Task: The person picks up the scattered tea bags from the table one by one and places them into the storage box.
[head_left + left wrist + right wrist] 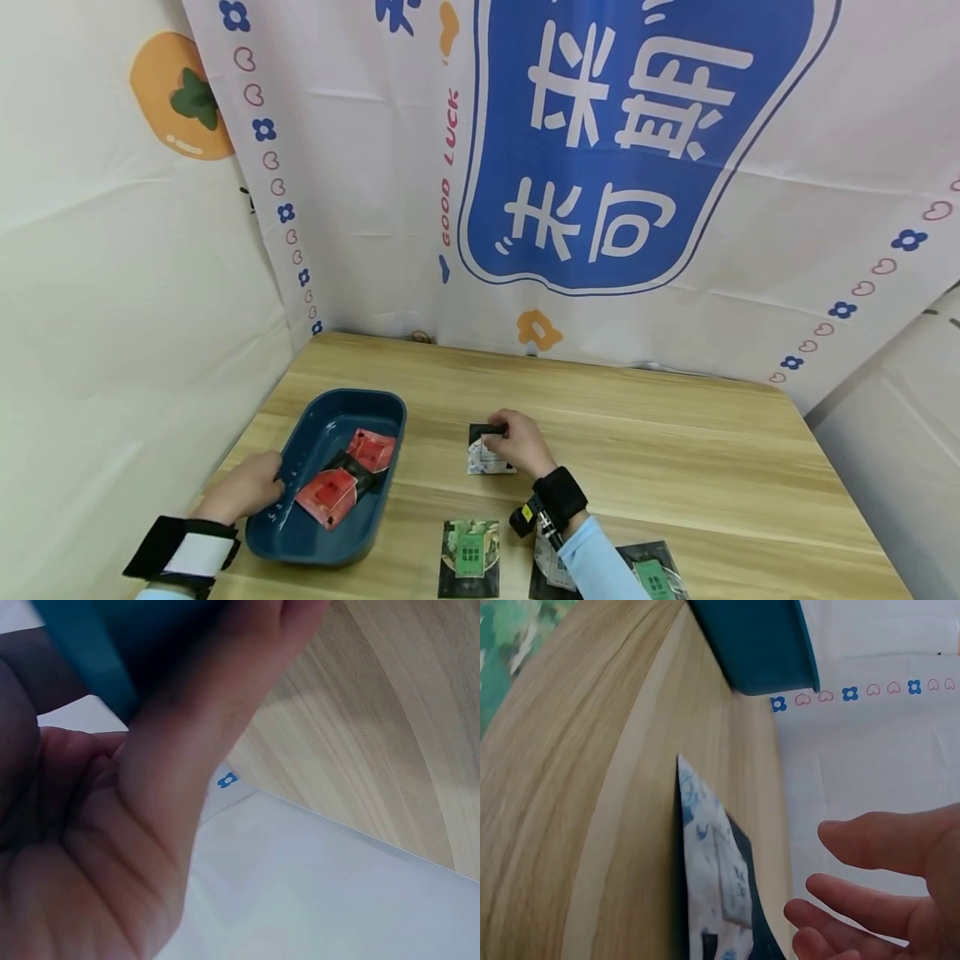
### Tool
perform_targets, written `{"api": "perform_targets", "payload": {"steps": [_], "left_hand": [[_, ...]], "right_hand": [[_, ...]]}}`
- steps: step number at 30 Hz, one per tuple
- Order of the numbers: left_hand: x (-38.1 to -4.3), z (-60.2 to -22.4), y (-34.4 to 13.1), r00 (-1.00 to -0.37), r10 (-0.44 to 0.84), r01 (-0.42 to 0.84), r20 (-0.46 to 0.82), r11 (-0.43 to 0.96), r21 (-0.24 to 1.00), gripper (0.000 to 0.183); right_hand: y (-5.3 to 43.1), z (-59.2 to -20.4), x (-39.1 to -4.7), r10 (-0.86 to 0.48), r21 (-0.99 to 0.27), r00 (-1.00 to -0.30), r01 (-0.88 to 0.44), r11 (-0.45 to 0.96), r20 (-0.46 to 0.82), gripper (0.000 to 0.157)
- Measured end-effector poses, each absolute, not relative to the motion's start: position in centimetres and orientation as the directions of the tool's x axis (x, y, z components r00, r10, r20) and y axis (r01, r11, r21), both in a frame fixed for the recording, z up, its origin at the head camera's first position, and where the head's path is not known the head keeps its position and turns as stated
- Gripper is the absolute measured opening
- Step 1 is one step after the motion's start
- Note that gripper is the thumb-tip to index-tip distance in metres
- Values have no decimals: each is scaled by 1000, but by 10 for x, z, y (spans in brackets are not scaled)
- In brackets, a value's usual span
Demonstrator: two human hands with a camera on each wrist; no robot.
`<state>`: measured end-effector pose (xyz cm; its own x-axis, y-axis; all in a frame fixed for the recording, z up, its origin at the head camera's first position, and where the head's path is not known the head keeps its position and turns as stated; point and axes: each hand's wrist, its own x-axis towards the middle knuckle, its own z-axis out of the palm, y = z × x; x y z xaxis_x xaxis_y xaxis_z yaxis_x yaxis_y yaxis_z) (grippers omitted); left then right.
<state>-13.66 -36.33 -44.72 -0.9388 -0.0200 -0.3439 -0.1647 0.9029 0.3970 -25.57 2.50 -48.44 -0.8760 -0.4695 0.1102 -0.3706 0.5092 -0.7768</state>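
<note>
My left hand [243, 487] grips the left rim of a dark blue tray [315, 546], fingers curled over its edge. Inside the tray lie overlapping sachets; a red sachet [327, 497] is in front and another red sachet [372, 448] behind it. To the right of the tray, my right hand [522, 446] reaches over a black-and-white sachet [483, 462] on the table. The right wrist view has this sachet [712, 870] beside the thumb and fingers, which stand apart with nothing between them.
A green-labelled sachet [470, 558] lies near the table's front. Further right, a grey-and-black sachet [551, 571] is partly covered by the right forearm, beside another green-labelled sachet [652, 575]. Printed cloth [375, 275] hangs behind the wooden table [697, 467].
</note>
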Motion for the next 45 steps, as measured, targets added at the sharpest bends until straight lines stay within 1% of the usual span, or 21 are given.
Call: {"api": "perform_targets", "payload": {"steps": [3,6,10,13,18,26,30,33,36,40,45], "left_hand": [[-138,-448,-364,-938,-22,-167,-345,903,396,8],[-138,-448,-364,-939,-21,-164,-343,904,394,9],[-138,-447,-364,-937,-19,-164,-348,905,394,11],[-137,-447,-364,-939,-18,-161,-344,906,393,11],[-138,-449,-362,-937,-25,-168,-348,907,387,10],[-138,-449,-360,-932,-37,-188,-361,900,394,9],[-136,-449,-362,-936,-39,-185,-349,900,395,6],[-137,-451,-363,-937,-33,-177,-349,903,391,6],[-138,-451,-363,-935,-31,-176,-354,906,386,8],[-138,-450,-362,-933,-35,-180,-359,907,381,10],[-139,-450,-362,-929,-41,-189,-368,908,375,12]], "right_hand": [[25,-487,-257,-445,-753,-889,-368,545,111,39],[23,-491,-260,-414,-719,-906,-348,602,91,48],[21,-498,-262,-412,-652,-909,-352,672,66,60],[20,-503,-263,-414,-607,-909,-359,709,55,64],[21,-506,-265,-406,-582,-913,-357,731,50,62],[21,-502,-265,-402,-622,-916,-318,716,5,57],[20,-502,-266,-415,-650,-909,-336,682,36,54],[23,-501,-266,-416,-672,-908,-338,659,49,59],[28,-500,-266,-415,-695,-908,-333,638,54,58],[32,-500,-266,-407,-721,-909,-337,606,83,50],[35,-500,-267,-352,-768,-935,-263,584,53,51]]}}
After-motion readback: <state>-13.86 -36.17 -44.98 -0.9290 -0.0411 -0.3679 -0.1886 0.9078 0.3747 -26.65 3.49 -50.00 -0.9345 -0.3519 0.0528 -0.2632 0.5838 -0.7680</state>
